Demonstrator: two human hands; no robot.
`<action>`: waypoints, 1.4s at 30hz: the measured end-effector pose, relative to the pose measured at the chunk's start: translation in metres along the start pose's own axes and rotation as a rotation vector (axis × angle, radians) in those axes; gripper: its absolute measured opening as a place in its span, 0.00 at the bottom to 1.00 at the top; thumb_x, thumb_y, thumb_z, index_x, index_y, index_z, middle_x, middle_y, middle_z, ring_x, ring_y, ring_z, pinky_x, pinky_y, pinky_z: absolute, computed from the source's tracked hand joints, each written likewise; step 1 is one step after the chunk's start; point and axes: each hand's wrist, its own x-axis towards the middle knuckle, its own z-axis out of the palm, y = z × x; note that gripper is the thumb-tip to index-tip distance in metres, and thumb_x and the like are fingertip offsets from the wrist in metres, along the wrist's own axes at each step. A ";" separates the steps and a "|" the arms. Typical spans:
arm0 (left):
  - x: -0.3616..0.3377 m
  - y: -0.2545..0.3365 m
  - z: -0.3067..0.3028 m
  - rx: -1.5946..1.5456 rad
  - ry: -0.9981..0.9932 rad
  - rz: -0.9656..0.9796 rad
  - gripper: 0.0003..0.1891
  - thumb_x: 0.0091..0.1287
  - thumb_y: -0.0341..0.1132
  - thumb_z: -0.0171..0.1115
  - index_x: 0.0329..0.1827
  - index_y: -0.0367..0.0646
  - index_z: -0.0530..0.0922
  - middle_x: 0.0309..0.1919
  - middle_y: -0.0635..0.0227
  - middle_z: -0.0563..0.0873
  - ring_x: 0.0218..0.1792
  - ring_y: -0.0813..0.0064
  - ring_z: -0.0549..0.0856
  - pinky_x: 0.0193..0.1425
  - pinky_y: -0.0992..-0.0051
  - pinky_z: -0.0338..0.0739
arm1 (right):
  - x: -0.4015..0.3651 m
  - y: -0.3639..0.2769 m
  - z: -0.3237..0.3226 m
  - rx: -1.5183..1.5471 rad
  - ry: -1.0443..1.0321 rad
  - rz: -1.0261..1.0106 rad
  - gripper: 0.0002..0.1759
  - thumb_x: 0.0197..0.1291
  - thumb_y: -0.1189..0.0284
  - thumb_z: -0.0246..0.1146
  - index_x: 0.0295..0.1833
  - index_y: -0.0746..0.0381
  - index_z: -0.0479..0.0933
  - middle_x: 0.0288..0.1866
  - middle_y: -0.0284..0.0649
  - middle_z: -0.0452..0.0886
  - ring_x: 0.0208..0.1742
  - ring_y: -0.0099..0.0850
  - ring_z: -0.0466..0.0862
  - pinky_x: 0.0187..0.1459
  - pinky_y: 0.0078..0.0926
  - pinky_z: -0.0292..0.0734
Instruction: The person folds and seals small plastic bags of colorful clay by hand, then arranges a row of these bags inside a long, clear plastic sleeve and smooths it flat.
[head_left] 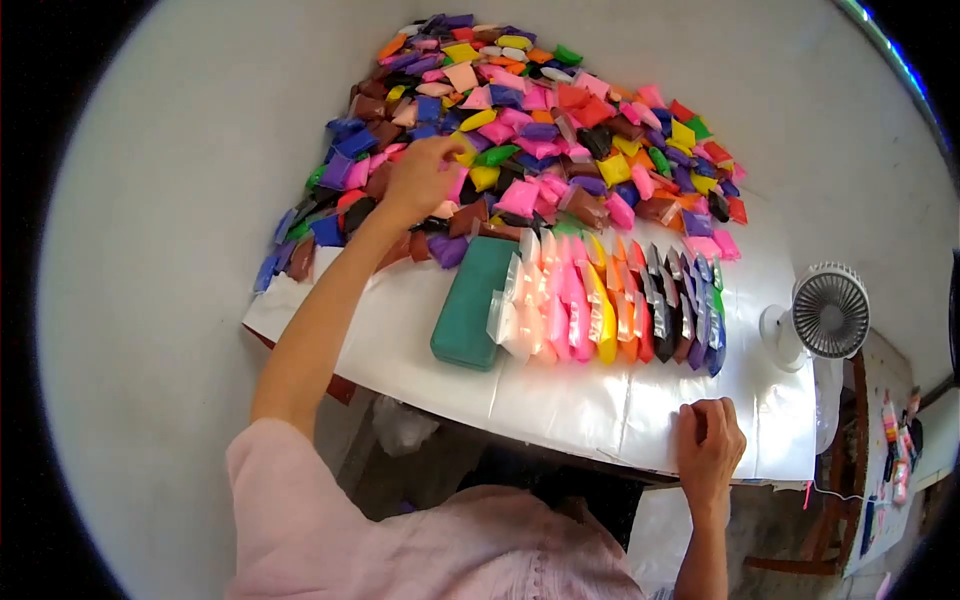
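My left hand [424, 178] reaches into a large pile of small coloured packets [540, 130] at the back of the table. Its fingers are bent over a yellow packet [464, 150]; whether they grip it is unclear. My right hand [711, 440] rests at the table's front edge with its fingers curled in, and nothing shows in it. Between the hands, clear bags of coloured packets [603, 310] stand on edge in rows, from pale pink at the left to blue at the right. A green box [475, 305] lies against their left end.
A small white fan [830, 310] stands at the table's right end. White sheeting [560, 405] covers the tabletop. Walls rise at the left and behind the pile. To the right, a lower surface [880, 500] holds bottles, and a cable hangs near it.
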 end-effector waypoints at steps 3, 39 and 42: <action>0.029 -0.004 0.041 0.351 -0.009 0.306 0.13 0.56 0.30 0.61 0.45 0.39 0.82 0.46 0.59 0.84 0.53 0.58 0.80 0.57 0.62 0.75 | 0.002 -0.003 -0.002 0.038 -0.012 0.044 0.07 0.57 0.77 0.67 0.32 0.64 0.74 0.28 0.43 0.75 0.25 0.43 0.77 0.28 0.39 0.71; -0.186 0.262 0.002 -1.386 -0.500 -0.404 0.14 0.72 0.31 0.61 0.57 0.34 0.79 0.40 0.77 0.83 0.38 0.90 0.76 0.40 0.86 0.70 | 0.004 -0.053 -0.027 1.200 -0.109 0.229 0.15 0.60 0.72 0.71 0.50 0.67 0.79 0.39 0.31 0.77 0.32 0.15 0.74 0.32 0.13 0.69; -0.198 0.269 0.010 -1.430 -0.481 -0.470 0.14 0.71 0.33 0.63 0.54 0.35 0.80 0.40 0.73 0.83 0.35 0.86 0.77 0.39 0.83 0.72 | -0.005 -0.051 -0.023 1.217 -0.074 0.237 0.13 0.60 0.73 0.70 0.48 0.67 0.80 0.36 0.30 0.77 0.32 0.14 0.75 0.31 0.13 0.69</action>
